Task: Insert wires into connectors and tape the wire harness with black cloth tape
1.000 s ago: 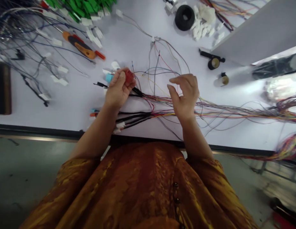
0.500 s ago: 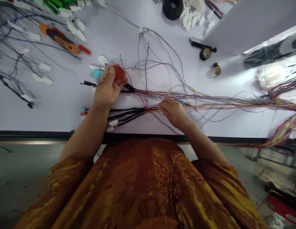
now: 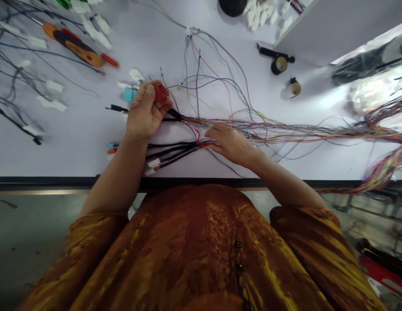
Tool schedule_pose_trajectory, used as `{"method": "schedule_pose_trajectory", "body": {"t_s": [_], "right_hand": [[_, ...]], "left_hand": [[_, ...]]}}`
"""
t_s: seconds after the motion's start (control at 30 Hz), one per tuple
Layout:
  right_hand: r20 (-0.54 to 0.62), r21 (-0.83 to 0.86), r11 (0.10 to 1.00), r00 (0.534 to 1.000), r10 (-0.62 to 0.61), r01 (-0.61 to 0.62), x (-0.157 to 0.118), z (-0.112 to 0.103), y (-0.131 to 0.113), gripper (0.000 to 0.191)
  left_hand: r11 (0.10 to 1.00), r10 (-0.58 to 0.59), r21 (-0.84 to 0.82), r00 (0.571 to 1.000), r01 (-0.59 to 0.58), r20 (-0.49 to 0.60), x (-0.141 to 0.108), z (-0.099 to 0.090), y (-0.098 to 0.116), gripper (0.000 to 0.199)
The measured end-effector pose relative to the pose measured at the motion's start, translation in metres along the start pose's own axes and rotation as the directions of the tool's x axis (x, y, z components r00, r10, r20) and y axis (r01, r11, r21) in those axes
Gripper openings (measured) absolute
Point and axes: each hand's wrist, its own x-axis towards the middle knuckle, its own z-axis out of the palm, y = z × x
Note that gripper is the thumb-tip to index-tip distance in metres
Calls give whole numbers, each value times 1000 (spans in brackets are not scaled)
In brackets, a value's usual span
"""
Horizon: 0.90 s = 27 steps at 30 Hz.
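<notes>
My left hand [image 3: 143, 111] is closed around a red connector [image 3: 160, 91], its face with rows of holes turned up and a few thin wires running from it. Beside that hand lies a light-blue connector [image 3: 129, 94]. My right hand [image 3: 231, 144] rests over the lower branch of the wire bundle [image 3: 295, 137], fingers stretched to the left and thumb apart from them. Its fingertips touch or nearly touch the wires; nothing shows gripped between them. Black-sleeved branches [image 3: 175, 151] run left from there, ending in white connectors [image 3: 153, 163] near the table edge.
An orange-and-black screwdriver [image 3: 74, 47] lies at the upper left among loose blue and grey wires. Tape rolls [image 3: 279, 65] stand right of centre, near a white panel [image 3: 337, 30]. Thin loose wires [image 3: 233, 82] arch above the bundle. The table's dark edge [image 3: 201, 185] runs before me.
My right hand has slid left along the wires, and its fingers have spread. My left hand keeps the red connector. The whole view has shifted slightly.
</notes>
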Motion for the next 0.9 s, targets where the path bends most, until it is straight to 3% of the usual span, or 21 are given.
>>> {"method": "schedule_pose_trajectory", "body": {"t_s": [0.1, 0.2, 0.37, 0.5, 0.7, 0.9], "right_hand": [[93, -137, 990, 994, 59, -46, 9, 3, 0, 22], [148, -177, 984, 988, 39, -13, 20, 0, 3, 15], [162, 94, 995, 987, -2, -13, 24, -20, 14, 11], [177, 229, 971, 984, 25, -66, 22, -33, 20, 13], [262, 268, 946, 959, 108, -180, 36, -40, 22, 14], [312, 252, 962, 950, 24, -108, 43, -38, 28, 10]], "left_hand": [[998, -11, -60, 1000, 10, -18, 0, 3, 0, 17], [993, -16, -119, 1000, 14, -20, 1, 2, 1, 16], [983, 3, -186, 996, 13, 87, 2, -2, 2, 21], [981, 3, -191, 994, 17, 107, 3, -5, 0, 18], [980, 13, -198, 994, 8, 105, 3, -6, -1, 18], [975, -32, -216, 998, 43, 54, 1, 0, 2, 21]]}}
